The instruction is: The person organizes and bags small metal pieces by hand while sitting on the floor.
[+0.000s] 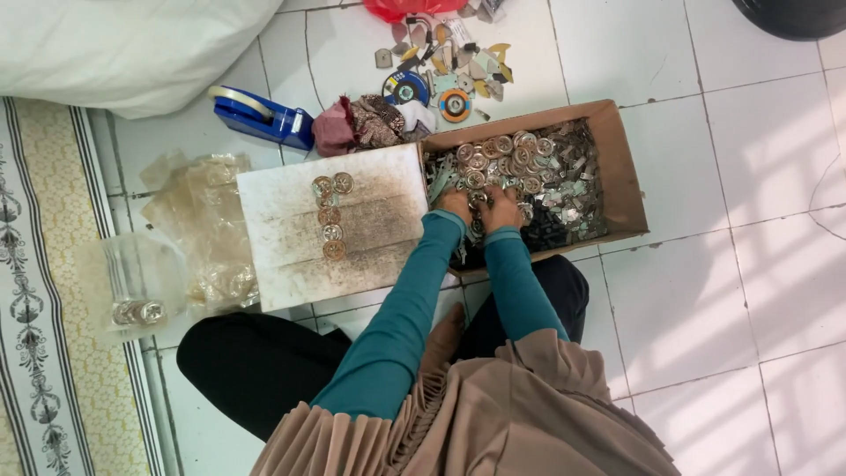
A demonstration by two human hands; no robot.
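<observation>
A brown cardboard box (627, 167) lies on the tiled floor, filled with round metal rings (502, 157) and small metal bits. Both my hands reach into its near left part. My left hand (456, 203) and my right hand (502, 208) sit side by side, fingers curled down among the rings; what they grip is hidden. To the left, a stained white board (291, 256) carries a short column of several rings (330, 216).
A blue tape dispenser (260, 115) lies beyond the board. Clear plastic bags (198, 220), one with rings (137, 310), lie left of it. Scrap pieces and small discs (441, 70) are scattered beyond the box. A patterned mat (44, 335) runs along the left.
</observation>
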